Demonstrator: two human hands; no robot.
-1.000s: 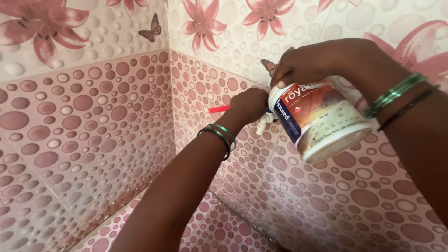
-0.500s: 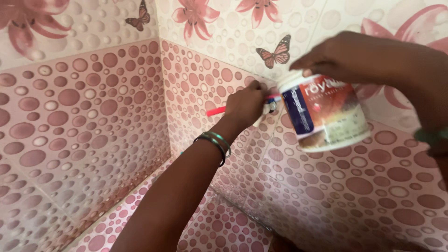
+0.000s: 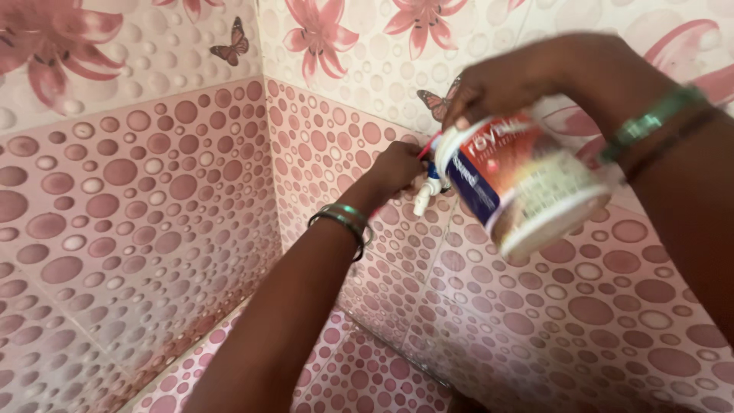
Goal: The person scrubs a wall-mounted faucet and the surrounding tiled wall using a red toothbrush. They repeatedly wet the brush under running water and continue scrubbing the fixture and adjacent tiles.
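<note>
- A white plastic bucket (image 3: 520, 183) with a red and blue printed label is held tilted at upper right, just beside the tiled wall (image 3: 612, 306); its open mouth is turned toward the far left, its base toward the near right.
- The right hand (image 3: 505, 88) is closed over the bucket's rim from above, fingers curled on the edge.
- Green and dark bangles (image 3: 657, 126) are worn on the right wrist.
- The left hand (image 3: 394, 170) is extended to a small white tap (image 3: 425, 195) fixed to the wall, just left of the bucket's mouth.
- The left hand is closed at the tap's top; a red handle tip (image 3: 430, 145) is seen beside it. Whether the handle itself is gripped cannot be told.
- Metal bangles (image 3: 342, 222) are worn on the left wrist.
- The walls are covered with pink bubble-pattern tiles; flower and butterfly tiles (image 3: 229, 50) are set above.
- The tiled floor (image 3: 359, 378) is visible below, near the corner.
</note>
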